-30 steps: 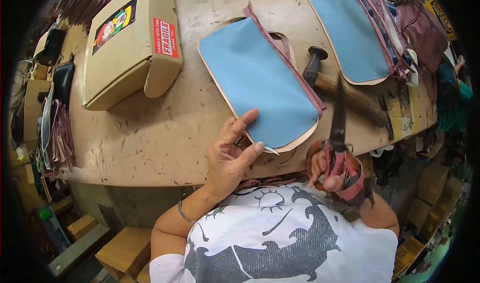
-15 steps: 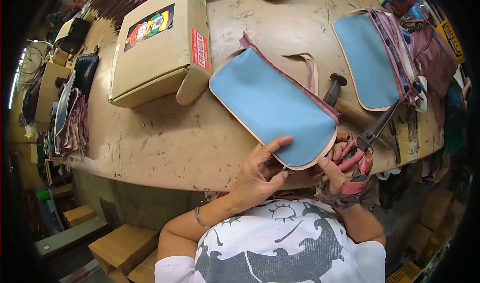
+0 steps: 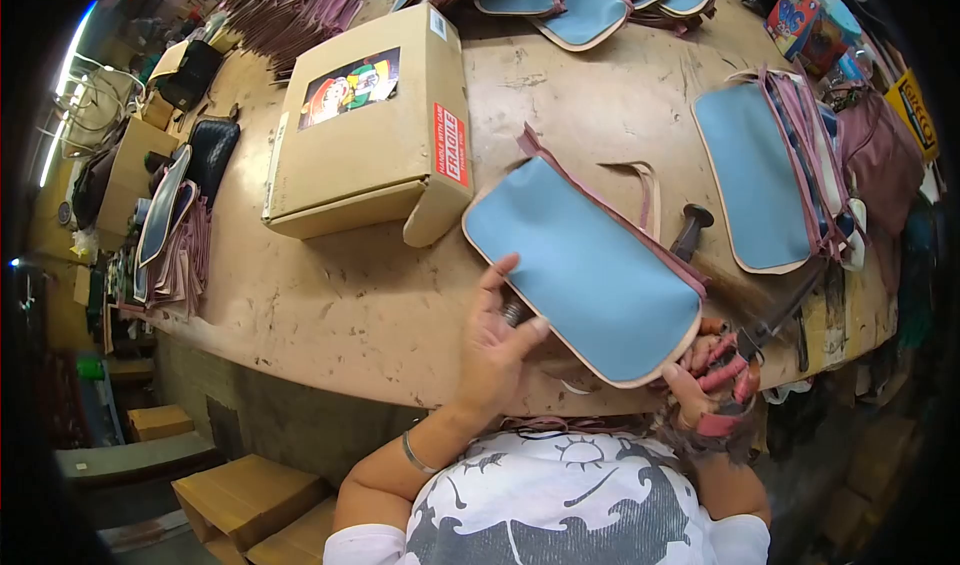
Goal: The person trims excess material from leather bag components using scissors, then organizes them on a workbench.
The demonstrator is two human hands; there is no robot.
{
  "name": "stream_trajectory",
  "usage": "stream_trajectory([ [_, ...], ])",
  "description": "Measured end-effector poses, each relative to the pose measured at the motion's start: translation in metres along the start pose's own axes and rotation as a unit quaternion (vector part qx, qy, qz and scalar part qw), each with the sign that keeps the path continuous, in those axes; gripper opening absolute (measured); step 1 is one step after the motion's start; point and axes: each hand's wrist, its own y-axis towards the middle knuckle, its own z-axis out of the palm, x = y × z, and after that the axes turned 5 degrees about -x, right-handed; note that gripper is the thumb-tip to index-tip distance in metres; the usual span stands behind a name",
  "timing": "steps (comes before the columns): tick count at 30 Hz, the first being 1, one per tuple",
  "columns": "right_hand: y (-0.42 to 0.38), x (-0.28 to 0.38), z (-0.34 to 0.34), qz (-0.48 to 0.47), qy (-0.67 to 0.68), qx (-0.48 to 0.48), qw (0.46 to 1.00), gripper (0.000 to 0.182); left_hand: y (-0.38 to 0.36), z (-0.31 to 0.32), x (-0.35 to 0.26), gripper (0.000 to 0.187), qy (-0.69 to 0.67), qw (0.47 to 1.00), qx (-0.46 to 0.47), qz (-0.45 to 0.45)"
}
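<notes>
A light-blue bag panel (image 3: 585, 265) with rounded corners, a pale edge and mauve lining along its far side lies slanted on the worktable. At its near left edge is my left hand (image 3: 492, 350), thumb and index finger spread apart, their tips touching the panel; the other fingers are partly hidden. My right hand (image 3: 695, 390) is closed around the scissors (image 3: 745, 350), which have pink-wrapped handles and dark blades pointing away to the right. The right thumb presses on the panel's near right corner. A hammer (image 3: 695, 230) lies just beyond the panel, beside a curved pale strip (image 3: 648, 190).
A cardboard box (image 3: 365, 145) with a red fragile label stands left of the panel. Another blue panel stack (image 3: 755, 180) lies to the right. More blue pieces (image 3: 580, 10) and a mauve pile (image 3: 295, 10) are at the back. A small pale scrap (image 3: 575, 387) is near the table edge.
My left hand has left the panel's near corner and moved up along its left edge, fingers spreading. My right hand still holds the scissors and the corner. The head view has shifted.
</notes>
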Motion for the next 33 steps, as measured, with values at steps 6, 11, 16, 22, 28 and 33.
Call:
stream_trajectory([
  [6, -0.001, 0.037, -0.013, 0.041, 0.064, 0.126, 0.989, 0.032, 0.024, -0.016, -0.018, 0.066, 0.045, 0.997, -0.043, 0.048],
  [11, -0.014, 0.035, 0.0, 0.037, -0.119, -0.006, 0.992, 0.027, 0.025, -0.017, -0.014, 0.053, 0.254, 0.965, 0.045, 0.051],
  [16, -0.016, 0.026, -0.002, -0.02, -0.209, 0.053, 0.976, 0.028, 0.003, -0.003, -0.012, 0.046, -0.034, 0.99, -0.019, 0.135],
  [22, -0.016, 0.037, 0.013, 0.083, -0.135, -0.041, 0.987, 0.03, 0.0, -0.002, -0.004, 0.04, -0.081, 0.994, -0.037, -0.055],
  [28, -0.004, 0.042, 0.016, 0.081, -0.127, -0.073, 0.986, 0.025, 0.0, 0.016, -0.016, 0.04, 0.084, 0.991, -0.057, 0.084],
  [33, 0.018, 0.039, 0.016, -0.099, -0.265, -0.074, 0.956, 0.026, 0.005, -0.014, -0.011, 0.049, 0.121, 0.991, -0.045, 0.028],
])
